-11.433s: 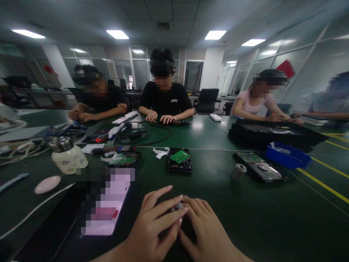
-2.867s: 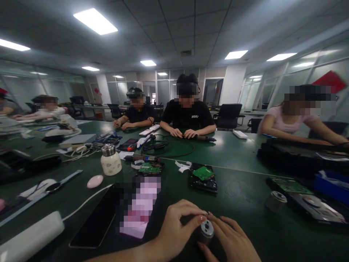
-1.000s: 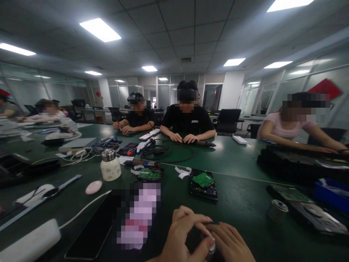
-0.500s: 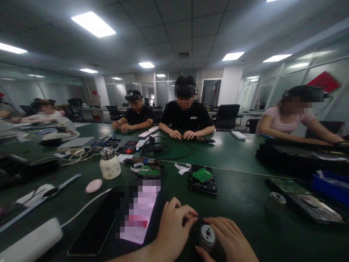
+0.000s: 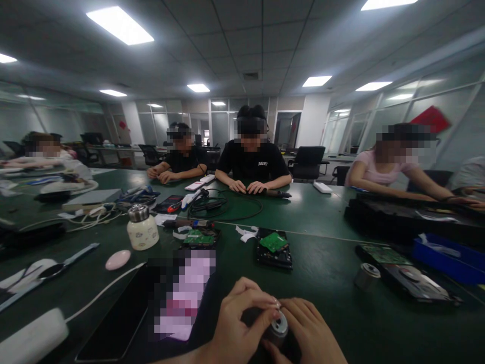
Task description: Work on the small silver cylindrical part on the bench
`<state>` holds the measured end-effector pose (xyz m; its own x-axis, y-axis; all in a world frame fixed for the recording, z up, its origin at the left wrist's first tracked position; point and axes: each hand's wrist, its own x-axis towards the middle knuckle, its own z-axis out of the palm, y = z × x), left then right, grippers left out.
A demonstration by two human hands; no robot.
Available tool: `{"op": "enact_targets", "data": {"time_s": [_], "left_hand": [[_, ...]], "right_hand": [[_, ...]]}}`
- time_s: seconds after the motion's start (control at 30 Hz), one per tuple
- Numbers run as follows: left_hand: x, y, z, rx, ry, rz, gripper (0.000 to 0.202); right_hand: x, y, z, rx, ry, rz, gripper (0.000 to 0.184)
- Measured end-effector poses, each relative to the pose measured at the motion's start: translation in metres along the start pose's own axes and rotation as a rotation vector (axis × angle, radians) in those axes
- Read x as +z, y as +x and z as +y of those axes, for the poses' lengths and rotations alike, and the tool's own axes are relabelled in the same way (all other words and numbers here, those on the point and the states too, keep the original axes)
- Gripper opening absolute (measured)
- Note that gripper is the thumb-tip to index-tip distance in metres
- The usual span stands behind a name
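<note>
A small silver metal cylinder (image 5: 279,328) stands at the near edge of the dark green table (image 5: 326,212). My right hand (image 5: 308,333) wraps round it from the right. My left hand (image 5: 238,328) is curled, its thumb and forefinger pinching at the cylinder's top. Both hands are cut off by the frame's lower edge.
A lit phone (image 5: 182,298) and a dark tablet (image 5: 113,323) lie left of my hands. Opened hard drives (image 5: 273,248) (image 5: 405,273), a second metal cylinder (image 5: 367,276), a blue tray (image 5: 450,255), a cream jar (image 5: 142,228) and cables sit farther off. Several people work across the table.
My left fingers have come back onto the top of the cylinder, which half a second ago stood uncovered beside them. The view has shifted slightly.
</note>
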<state>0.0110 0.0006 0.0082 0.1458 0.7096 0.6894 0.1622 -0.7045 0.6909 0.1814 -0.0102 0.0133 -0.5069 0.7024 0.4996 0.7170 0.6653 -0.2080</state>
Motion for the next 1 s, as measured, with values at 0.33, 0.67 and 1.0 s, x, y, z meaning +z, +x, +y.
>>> {"op": "enact_targets", "data": {"time_s": [0.33,0.67,1.0], "left_hand": [[-0.002,-0.002,0.003,0.101,0.076,-0.115,0.016],[-0.007,-0.007,-0.008,0.157,0.172,-0.273,0.053],[0.0,-0.008,0.001,-0.068,0.198,-0.241,0.024]], "right_hand": [[-0.003,0.0,-0.008,0.085,0.048,-0.063,0.026],[0.003,-0.001,-0.003,0.144,0.074,-0.196,0.034],[-0.001,-0.003,-0.007,0.188,0.129,-0.195,0.036]]}}
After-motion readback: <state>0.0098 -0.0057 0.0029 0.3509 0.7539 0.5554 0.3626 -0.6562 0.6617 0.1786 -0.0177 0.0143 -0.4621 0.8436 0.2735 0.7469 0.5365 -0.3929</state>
